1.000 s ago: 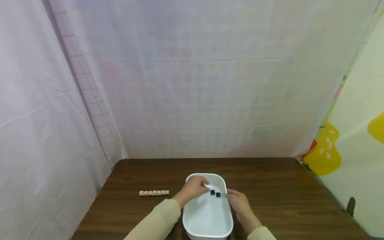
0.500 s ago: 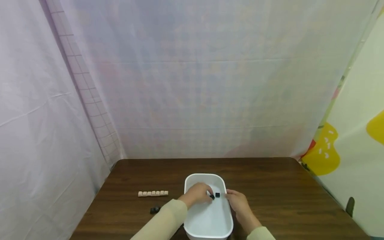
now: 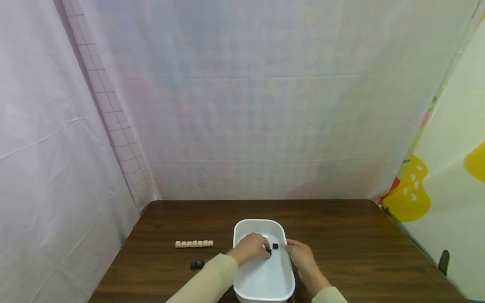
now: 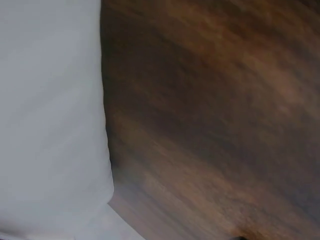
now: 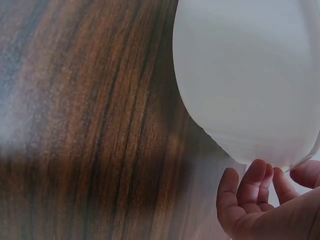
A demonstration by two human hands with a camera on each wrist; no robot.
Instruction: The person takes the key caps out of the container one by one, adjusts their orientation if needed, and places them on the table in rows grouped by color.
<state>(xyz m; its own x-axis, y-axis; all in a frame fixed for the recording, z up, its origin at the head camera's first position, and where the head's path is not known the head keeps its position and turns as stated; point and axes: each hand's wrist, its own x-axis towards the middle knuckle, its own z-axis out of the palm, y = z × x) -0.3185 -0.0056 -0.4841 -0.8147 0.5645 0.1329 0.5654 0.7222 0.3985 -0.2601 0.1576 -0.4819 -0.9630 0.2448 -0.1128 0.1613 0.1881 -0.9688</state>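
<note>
A white oblong plastic tub (image 3: pixel 264 290) stands on the table. My left hand (image 3: pixel 251 247) reaches inside it, and the thumb and fingertips pinch a small black keycap (image 3: pixel 269 251), partly hidden by them. Another black keycap (image 3: pixel 275 246) lies on the tub floor just to the right. My right hand (image 3: pixel 303 257) grips the tub's right side, thumb at the rim; in the right wrist view its curled fingers (image 5: pixel 252 182) meet the tub's outer wall (image 5: pixel 245 80). The left wrist view shows only the tub's pale wall (image 4: pixel 50 110) and wood, with the left hand out of sight.
On the dark wooden table (image 3: pixel 333 227), a straight row of cream keycaps (image 3: pixel 194 244) lies left of the tub. Nearer, several black keycaps (image 3: pixel 197 264) sit partly behind the left sleeve (image 3: pixel 212 273). A pale curtain (image 3: pixel 257 126) hangs behind the table.
My left hand has moved right and nearer within the tub and taken hold of one of the two black keycaps. The black keycaps on the table came into view. The right hand stayed put.
</note>
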